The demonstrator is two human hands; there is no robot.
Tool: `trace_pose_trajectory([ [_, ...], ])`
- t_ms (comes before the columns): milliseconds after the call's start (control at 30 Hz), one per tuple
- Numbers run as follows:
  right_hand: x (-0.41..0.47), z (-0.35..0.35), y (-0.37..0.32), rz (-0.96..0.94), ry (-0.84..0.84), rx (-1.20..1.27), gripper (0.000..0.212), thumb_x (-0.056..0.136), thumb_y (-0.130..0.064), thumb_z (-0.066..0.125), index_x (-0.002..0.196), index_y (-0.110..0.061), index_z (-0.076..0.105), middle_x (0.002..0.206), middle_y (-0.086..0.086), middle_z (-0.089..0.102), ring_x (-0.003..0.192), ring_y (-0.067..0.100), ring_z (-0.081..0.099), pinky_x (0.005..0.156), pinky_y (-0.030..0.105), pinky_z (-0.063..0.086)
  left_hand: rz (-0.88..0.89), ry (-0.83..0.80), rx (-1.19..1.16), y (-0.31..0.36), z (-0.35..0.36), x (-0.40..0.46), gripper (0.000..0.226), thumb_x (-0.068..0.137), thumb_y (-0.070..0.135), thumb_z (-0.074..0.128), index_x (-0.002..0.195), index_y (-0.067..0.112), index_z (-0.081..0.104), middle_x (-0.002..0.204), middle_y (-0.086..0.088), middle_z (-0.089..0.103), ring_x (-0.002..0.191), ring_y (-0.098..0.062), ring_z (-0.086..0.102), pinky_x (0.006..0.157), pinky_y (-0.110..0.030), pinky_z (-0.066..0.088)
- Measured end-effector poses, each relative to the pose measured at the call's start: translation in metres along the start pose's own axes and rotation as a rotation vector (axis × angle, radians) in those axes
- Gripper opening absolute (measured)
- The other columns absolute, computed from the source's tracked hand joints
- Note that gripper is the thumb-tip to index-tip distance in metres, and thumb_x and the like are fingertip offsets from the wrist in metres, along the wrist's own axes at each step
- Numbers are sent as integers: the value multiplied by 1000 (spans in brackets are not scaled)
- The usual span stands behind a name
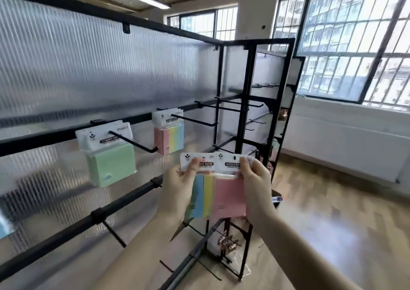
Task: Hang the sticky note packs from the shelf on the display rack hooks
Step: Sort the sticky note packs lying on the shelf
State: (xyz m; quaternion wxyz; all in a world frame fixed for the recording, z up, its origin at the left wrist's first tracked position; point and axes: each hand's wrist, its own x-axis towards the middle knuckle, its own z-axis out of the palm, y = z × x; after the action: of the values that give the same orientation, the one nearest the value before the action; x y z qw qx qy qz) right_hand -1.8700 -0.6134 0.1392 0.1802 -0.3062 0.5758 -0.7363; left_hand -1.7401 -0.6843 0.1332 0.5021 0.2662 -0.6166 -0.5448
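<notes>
Left hand (177, 192) pinching striped pack (203, 195), right hand (255, 185) pinching pink pack (230, 197), both overlapping in mid-air before the rack (142, 116). Risk: juggling two, one slipping or missing the empty hook (195, 121).

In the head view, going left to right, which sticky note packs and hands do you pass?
Green pack hanging on a hook → striped pack hanging on the next hook → left hand → striped held pack → pink held pack → right hand.
</notes>
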Motion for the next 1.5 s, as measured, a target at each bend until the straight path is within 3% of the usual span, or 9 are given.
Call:
trace_pose_trajectory([
  [67,15,-2,1,-14,-33,32,28,96,-25,55,82,-1,56,70,7,49,67,20,43,65,34,35,75,40,62,4,5,12,40,79,55,57,76,18,70,71,1,72,62,-9,66,59,-14,49],
  [200,34,-2,-5,-182,-200,-16,19,92,-23,61,78,-12,67,66,-3,62,61,9,54,57,20,43,183,99,148,13,18,28,43,81,50,56,81,9,66,71,-8,70,64,-24,65,58,-30,49],
  [333,53,8,-14,-220,-326,-5,14,88,-32,65,81,-21,68,74,2,69,67,12,62,61,23,49,243,117,180,22,28,42,35,85,44,57,85,11,67,75,-1,71,66,-12,66,56,-22,48],
  [433,70,10,-16,-230,-371,-5,29,80,-43,67,68,-17,63,61,2,58,57,11,52,55,24,41,262,123,200,24,38,51,37,84,45,57,85,10,67,77,-2,72,71,-14,68,64,-26,53],
  [733,123,15,-11,-332,-517,53,30,87,-22,68,62,-13,55,50,-8,56,45,4,50,44,14,38,322,341,272,20,64,70,40,87,46,55,80,7,62,72,-7,67,68,-25,64,61,-32,50],
  [900,144,23,-2,-332,-619,39,30,87,-23,68,65,-7,57,53,-3,57,48,6,51,46,18,38,330,455,338,11,69,76,31,89,40,56,85,10,64,73,-3,69,68,-13,66,59,-26,52],
  [1033,154,33,5,-348,-701,7,27,87,-29,68,74,-6,61,62,10,64,55,14,58,50,28,42,413,588,428,3,67,81,16,88,32,60,94,18,58,84,11,65,75,0,63,64,-14,47],
  [1200,169,61,10,-304,-704,-72,29,82,-38,72,90,-25,48,75,-3,67,65,9,67,58,26,52,429,775,595,-5,52,95,44,81,43,62,110,14,48,103,-2,55,94,-4,52,82,-8,40],
  [1500,192,99,23,-333,-772,-279,33,85,-48,63,77,-27,38,77,-9,55,74,18,57,65,37,45,297,981,802,-10,21,119,33,87,32,66,105,8,52,98,-6,55,94,-23,54,83,-38,48],
])
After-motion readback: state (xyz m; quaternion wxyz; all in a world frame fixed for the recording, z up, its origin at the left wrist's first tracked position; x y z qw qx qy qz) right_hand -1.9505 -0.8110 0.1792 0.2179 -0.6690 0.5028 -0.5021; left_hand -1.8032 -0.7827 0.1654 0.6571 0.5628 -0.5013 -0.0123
